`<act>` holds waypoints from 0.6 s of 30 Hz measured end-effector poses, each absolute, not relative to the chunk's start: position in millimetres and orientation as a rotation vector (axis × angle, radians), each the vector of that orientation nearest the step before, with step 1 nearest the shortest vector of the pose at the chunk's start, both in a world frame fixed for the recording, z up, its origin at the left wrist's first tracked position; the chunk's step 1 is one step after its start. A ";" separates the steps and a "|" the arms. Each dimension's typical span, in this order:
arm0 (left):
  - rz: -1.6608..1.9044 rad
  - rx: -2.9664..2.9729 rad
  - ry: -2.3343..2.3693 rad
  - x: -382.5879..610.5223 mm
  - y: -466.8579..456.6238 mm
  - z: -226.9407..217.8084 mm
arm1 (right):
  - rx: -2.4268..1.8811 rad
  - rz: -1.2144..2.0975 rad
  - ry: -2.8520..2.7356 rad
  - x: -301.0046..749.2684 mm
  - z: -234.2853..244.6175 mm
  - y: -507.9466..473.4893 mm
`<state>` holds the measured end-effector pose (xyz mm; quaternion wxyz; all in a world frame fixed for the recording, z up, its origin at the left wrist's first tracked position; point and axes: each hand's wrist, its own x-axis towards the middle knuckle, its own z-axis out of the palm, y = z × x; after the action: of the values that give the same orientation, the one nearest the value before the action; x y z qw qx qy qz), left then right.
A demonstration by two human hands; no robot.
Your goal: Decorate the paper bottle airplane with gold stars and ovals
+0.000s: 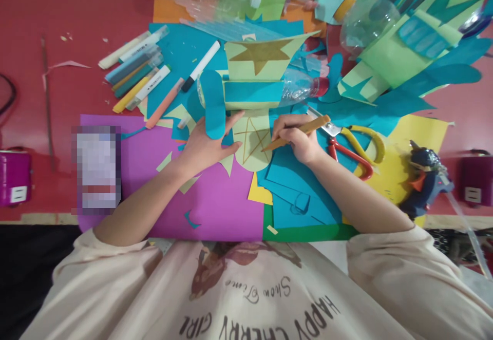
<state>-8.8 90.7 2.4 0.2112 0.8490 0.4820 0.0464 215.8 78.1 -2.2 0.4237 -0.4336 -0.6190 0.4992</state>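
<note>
Between the fingers of my right hand (298,137) is a brownish-orange marker (319,124), its tip at the right side of a star outline (250,142). That outline is drawn on a pale green rounded paper flap (252,161). The flap joins a plastic bottle (298,87) wrapped in blue and pale green paper, lying on its side with its red cap to the right. A filled brown star (262,55) shows on the upper flap. My left hand (210,142) rests with fingers spread at the flap's left edge, partly under a blue rounded paper strip (214,104).
Several markers (138,73) lie at the upper left. Red-and-yellow scissors (352,147) are right of my right hand, near a glue gun (427,175). A decorated paper-and-bottle craft (400,57) stands upper right. A blurred-out phone-like object (98,168) lies left on purple paper (215,206).
</note>
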 end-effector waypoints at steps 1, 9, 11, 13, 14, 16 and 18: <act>0.137 2.365 1.332 -9.1 90.9 1.8 | -1.084 1.243 -1.530 213.8 -3.4 77.7; 0.176 2.398 1.287 -11.0 92.3 0.6 | -1.122 1.145 -1.761 201.3 -7.2 78.7; 0.183 2.395 1.286 -10.8 92.1 1.2 | -1.104 1.146 -1.800 200.9 -6.6 79.2; 0.198 2.389 1.289 -10.5 91.5 1.2 | -1.090 1.146 -1.820 200.9 -6.4 79.4; 0.204 2.387 1.291 -10.4 91.3 1.0 | -1.090 1.150 -1.826 200.9 -6.5 79.4; 0.213 2.383 1.297 -10.3 90.9 0.1 | -1.097 1.162 -1.836 200.8 -6.7 79.4; 0.217 2.379 1.297 -10.3 90.8 -0.8 | -1.102 1.166 -1.844 200.6 -7.1 79.4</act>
<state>-10.3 90.8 -0.8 0.2101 0.8557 0.4664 0.0781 200.6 79.4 -7.1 0.3416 -0.4235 -0.7091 0.4484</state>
